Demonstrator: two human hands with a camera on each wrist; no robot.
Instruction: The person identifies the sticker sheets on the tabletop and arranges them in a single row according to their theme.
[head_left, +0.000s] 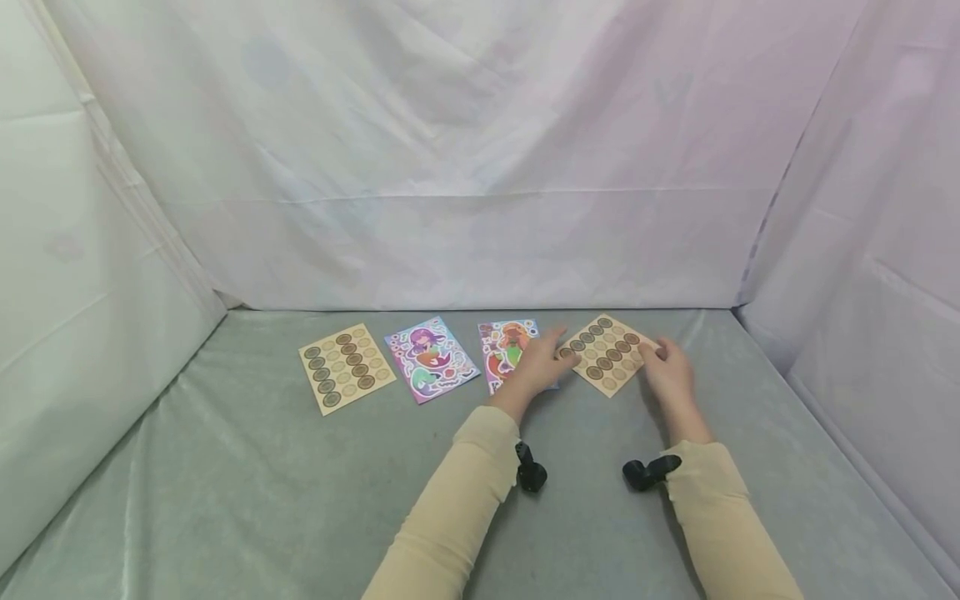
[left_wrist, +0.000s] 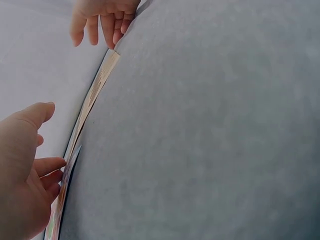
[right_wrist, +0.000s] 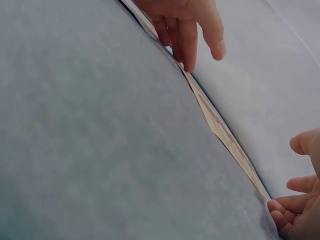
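Observation:
A tan sticker sheet (head_left: 604, 353) with rows of dark and light round stickers lies on the cloth at the right, turned cornerwise. My left hand (head_left: 534, 367) is at its left corner, over part of a mermaid sticker sheet (head_left: 497, 340). At the tan sheet's right corner is my right hand (head_left: 670, 375). In the left wrist view the left hand (left_wrist: 22, 170) has its thumb raised and its fingers loosely bent by the sheets. The right wrist view shows the right hand (right_wrist: 300, 200) with fingertips by the tan sheet's end, thumb apart. Neither hand visibly pinches a sheet.
To the left lie a second mermaid sticker sheet (head_left: 432, 361) and another tan sheet of round stickers (head_left: 347, 369). Grey cloth (head_left: 300, 500) covers the surface. White curtains (head_left: 480, 167) enclose the back and both sides. Each wrist carries a black camera (head_left: 531, 475).

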